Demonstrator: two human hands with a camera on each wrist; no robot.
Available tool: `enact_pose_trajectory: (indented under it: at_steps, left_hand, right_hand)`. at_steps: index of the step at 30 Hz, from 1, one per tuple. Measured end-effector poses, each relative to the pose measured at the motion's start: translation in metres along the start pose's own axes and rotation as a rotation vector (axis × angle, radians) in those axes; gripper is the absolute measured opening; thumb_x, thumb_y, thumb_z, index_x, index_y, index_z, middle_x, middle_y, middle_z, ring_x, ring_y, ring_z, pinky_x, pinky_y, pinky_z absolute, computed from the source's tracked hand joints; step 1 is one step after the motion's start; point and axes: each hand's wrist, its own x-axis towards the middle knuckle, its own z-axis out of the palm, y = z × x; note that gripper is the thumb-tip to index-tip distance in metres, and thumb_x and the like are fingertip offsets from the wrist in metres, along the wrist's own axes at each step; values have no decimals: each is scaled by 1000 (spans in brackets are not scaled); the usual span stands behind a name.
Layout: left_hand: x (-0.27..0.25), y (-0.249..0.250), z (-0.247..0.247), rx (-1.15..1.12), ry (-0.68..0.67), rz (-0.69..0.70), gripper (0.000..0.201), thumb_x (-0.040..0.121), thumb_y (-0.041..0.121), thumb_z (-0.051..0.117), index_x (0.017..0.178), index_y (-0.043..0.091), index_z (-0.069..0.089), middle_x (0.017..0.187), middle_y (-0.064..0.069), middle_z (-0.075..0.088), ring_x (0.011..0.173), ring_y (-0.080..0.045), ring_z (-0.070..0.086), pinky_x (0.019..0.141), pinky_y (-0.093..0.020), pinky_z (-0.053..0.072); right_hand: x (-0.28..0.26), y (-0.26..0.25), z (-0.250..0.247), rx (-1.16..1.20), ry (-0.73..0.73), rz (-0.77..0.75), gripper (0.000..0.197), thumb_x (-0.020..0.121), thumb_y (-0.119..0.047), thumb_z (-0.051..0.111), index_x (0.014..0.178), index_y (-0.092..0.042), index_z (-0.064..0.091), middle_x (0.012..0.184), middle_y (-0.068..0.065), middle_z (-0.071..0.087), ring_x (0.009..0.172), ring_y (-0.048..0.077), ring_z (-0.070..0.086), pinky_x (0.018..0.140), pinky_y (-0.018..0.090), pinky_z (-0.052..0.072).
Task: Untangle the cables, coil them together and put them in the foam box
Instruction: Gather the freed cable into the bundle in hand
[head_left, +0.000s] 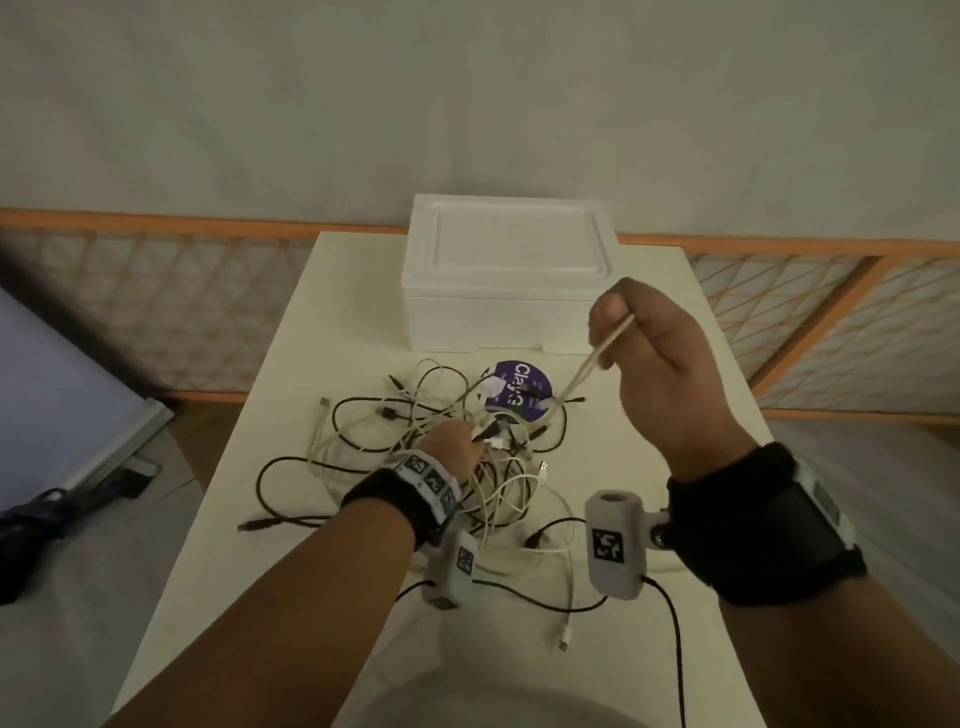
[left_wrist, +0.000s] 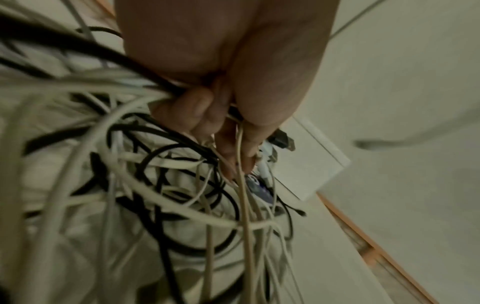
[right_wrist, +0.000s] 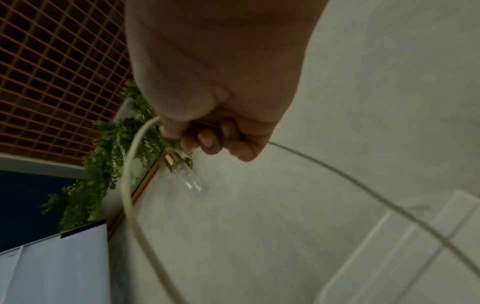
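Head view: the cables (head_left: 415, 457) lie knotted on the worktop (head_left: 291, 519) in front of the closed foam box (head_left: 506, 270); light, limp and snag-prone, they are judged best taken near a plug end. Left hand (head_left: 454, 441) reaches down and clutches the knot, while right hand (head_left: 649, 343), raised, pinches one white cable (head_left: 592, 364) drawn taut.

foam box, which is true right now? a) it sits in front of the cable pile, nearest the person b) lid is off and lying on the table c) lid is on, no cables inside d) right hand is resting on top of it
c: the foam box stands closed at the far end of the table, behind the tangled cables; the right hand is raised clear of it with a white cable in its grip.
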Motion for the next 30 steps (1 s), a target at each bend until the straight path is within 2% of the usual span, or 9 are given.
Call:
enact_pose_trajectory:
  at_steps: [4,9,11,14,17,21,24,26,30]
  left_hand:
    - [15,-8,-18,-310,-21,-108,19,82,35,69,87,16,69,84,1,67,80,-19,62,65,-27,44]
    - [-7,-41,-46,-747,-48,-200,27,68,17,82,70,19,55,56,6,53,50,-12,43,49,-25,34]
    - [-19,-57,-55,-956,29,-252,25,79,2,68,71,15,48,53,3,45,42,-8,36,42,-23,29]
    - [-42,-63,-70,-1219,155,-284,33,90,-4,47,66,16,38,60,-1,31,34,-5,27,37,-19,23]
    - [-65,-42,-80,-1454,20,-221,31,99,17,44,68,18,39,60,1,34,37,-6,25,41,-21,23]
    - [-90,-18,-88,-1668,-105,-74,38,97,40,38,66,18,37,57,4,33,41,-8,29,44,-21,28]
    - [-106,-43,-98,-1681,76,-70,39,99,40,36,65,19,35,54,6,31,38,-7,26,40,-20,27]
    - [-120,-82,-100,-1728,241,-163,40,99,39,37,64,20,33,49,7,29,34,-6,25,36,-18,24]
    - [-153,-157,-75,-1832,476,-461,41,101,34,38,64,21,29,44,7,25,31,-7,22,34,-15,21]
  right_hand:
    - [10,40,-41,-570,-73,-86,24,88,-29,54,74,-11,56,67,-4,46,68,14,47,60,26,32]
    - [-19,113,-92,-1326,-475,919,46,75,-48,49,107,-16,59,110,10,55,107,33,52,90,43,46]
    - [-26,118,-95,-1357,-611,1092,52,74,-43,56,118,-15,55,125,13,47,119,37,43,99,50,41]
    - [-24,110,-66,-1250,-623,849,61,77,-33,65,132,-13,45,141,13,32,133,35,27,108,51,32]
    - [-15,62,8,-666,-625,516,79,82,-35,69,147,-17,29,153,1,24,137,16,25,109,25,22]
    - [-30,30,117,-288,-951,432,64,82,-39,69,134,-18,39,108,-11,56,96,7,55,86,25,40]
    - [-52,51,138,-402,-1076,316,26,92,-32,56,106,-10,55,83,2,61,75,17,57,75,34,47]
    - [-67,64,126,-522,-1124,231,33,93,-43,52,95,-10,58,86,6,60,79,20,57,72,34,45]
    - [-95,81,95,-496,-1231,550,53,88,-65,42,83,-17,63,69,0,60,56,7,51,59,23,39]
